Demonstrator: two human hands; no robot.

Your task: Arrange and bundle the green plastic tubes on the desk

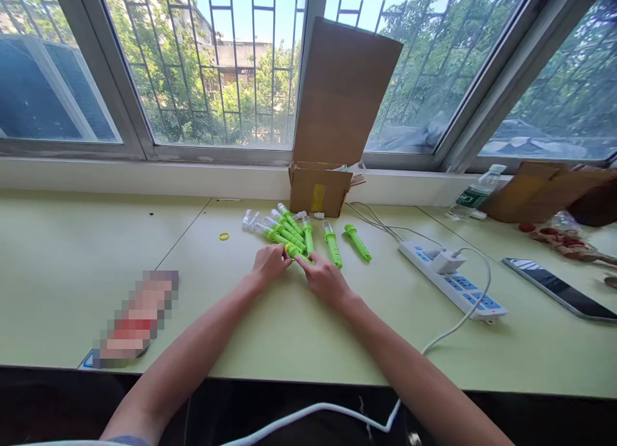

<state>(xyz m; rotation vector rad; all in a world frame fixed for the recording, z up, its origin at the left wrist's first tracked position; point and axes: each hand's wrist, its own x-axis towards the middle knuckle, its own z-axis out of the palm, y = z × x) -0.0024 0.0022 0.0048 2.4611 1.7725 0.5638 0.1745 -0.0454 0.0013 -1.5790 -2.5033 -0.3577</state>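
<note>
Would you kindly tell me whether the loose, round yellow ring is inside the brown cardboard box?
No, the ring lies on the pale green tabletop, left of the box and apart from it.

Your light is daylight from the windows (pixel 207 80) ahead of you, with the sky (pixel 265 28) palest and the foliage (pixel 183 105) washed out. Against it, the cardboard box (pixel 344 99) turns a shaded brown face toward you. Your bench (pixel 270 333) is evenly bright, with soft shadow beside the power strip (pixel 453 281); below its front edge you get near-black. The phone (pixel 562 288) screen catches pale glare. Wide-angle stretch leans your window frames outward and lengthens your forearms (pixel 207 333). The green tubes (pixel 332 245) look slightly soft, and a mosaic (pixel 135 324) blots out one item at left.
</note>
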